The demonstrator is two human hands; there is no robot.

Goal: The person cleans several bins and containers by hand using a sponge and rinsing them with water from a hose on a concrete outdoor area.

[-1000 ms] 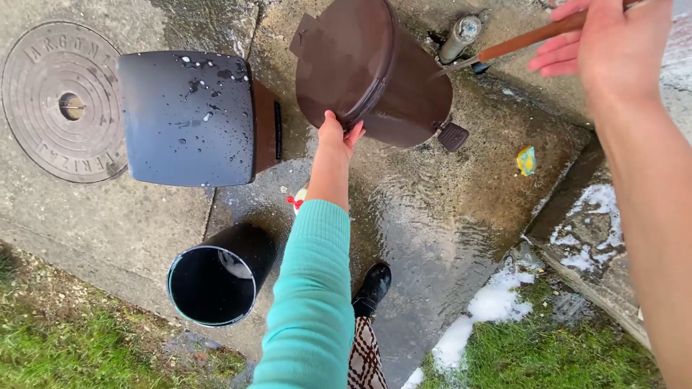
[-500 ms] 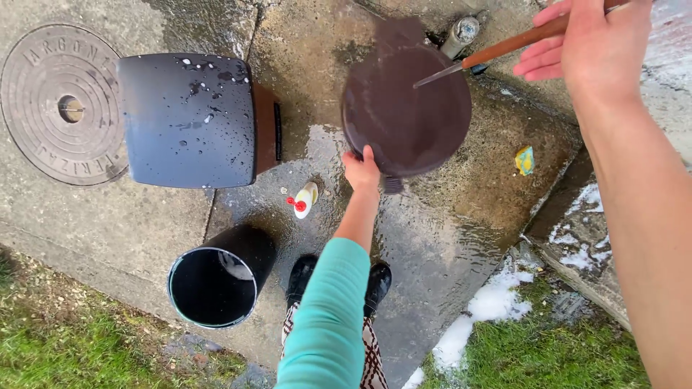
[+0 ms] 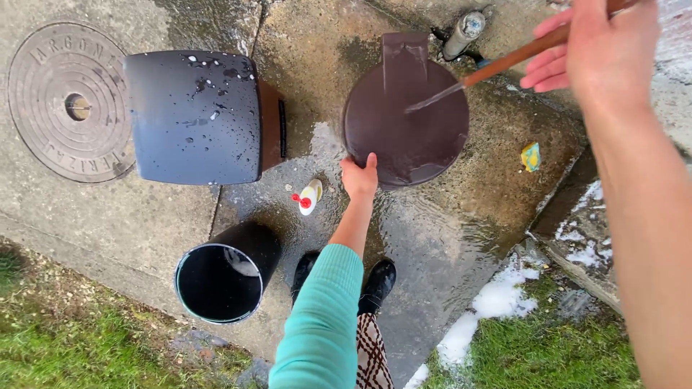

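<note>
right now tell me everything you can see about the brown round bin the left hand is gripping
The brown bin looks like plastic, round, with a flat rectangular tab on its far edge. Its round face points up at the camera, wet and glossy. It sits on wet concrete. The left hand grips its near rim, and the tip of a brown stick in the right hand meets its face.

Landmark: round bin (image 3: 405,122), at centre of the wet pavement (image 3: 447,230).
- Left hand (image 3: 359,178): on its near rim.
- Right hand (image 3: 598,54): right of and beyond it, holding a hose (image 3: 504,63) whose tip lay over its upturned face.
- Tap fitting (image 3: 465,32): just beyond it, to the right.
- Sponge (image 3: 530,156): right of it, apart.
- Bottle (image 3: 308,197): on the ground, near left.
- Square bin (image 3: 194,115): left of it.
- Manhole cover (image 3: 68,101): far left.
- Inner bucket (image 3: 220,281): near left, beside the boots (image 3: 378,281).
- Foam (image 3: 490,306): near right, at the grass (image 3: 548,353) edge.
</note>
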